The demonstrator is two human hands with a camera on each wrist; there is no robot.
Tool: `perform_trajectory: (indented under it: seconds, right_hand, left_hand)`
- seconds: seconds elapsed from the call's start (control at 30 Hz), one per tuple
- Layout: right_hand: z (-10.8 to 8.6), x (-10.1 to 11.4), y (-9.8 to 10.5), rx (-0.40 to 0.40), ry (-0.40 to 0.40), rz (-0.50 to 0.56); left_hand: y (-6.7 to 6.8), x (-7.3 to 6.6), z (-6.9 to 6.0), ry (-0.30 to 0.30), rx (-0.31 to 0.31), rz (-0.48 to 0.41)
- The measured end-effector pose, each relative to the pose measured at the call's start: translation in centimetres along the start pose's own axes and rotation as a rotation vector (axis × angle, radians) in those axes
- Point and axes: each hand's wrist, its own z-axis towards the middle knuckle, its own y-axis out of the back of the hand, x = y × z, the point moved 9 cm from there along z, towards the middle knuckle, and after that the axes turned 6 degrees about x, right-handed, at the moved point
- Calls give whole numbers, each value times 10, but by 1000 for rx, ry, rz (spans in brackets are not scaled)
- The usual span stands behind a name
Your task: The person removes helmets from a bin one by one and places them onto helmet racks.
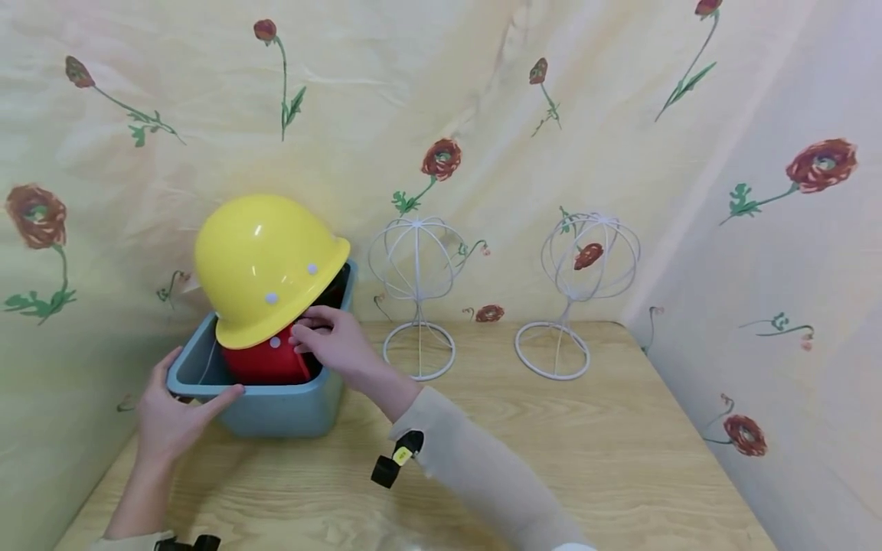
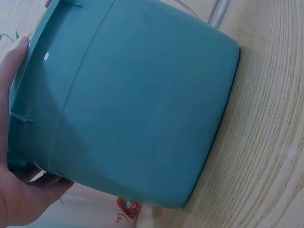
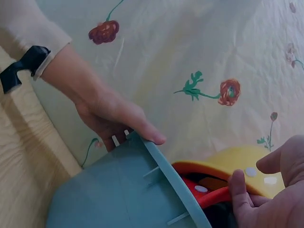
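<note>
A yellow hard hat (image 1: 265, 268) lies tilted on top of a red hard hat (image 1: 262, 360), both in a blue-grey plastic bin (image 1: 289, 409). My left hand (image 1: 172, 417) grips the bin's near left corner, thumb along the rim; in the left wrist view its fingers curl below the rim. At the near right side of the hats is my right hand (image 1: 331, 337). In the right wrist view, its fingertips (image 3: 239, 183) touch the red brim just under the yellow one. The right thumb stands apart from these fingers. Inside the bin, the lower part of the red hat is hidden.
Two white wire head-shaped stands, one (image 1: 416, 298) beside the bin and another (image 1: 565, 306) farther right, stand on the wooden table (image 1: 551, 459). A flower-patterned cloth (image 1: 482, 92) hangs directly behind and along the sides.
</note>
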Motion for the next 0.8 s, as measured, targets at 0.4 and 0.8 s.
perform_trajectory:
  seconds: [0.4, 0.8]
  right_hand:
    - [-3, 14, -24, -225, 21, 47]
    - [0, 15, -37, -96, -17, -64]
  left_hand:
    - [6, 9, -3, 29, -44, -50]
    - [-2, 6, 2, 14, -23, -47]
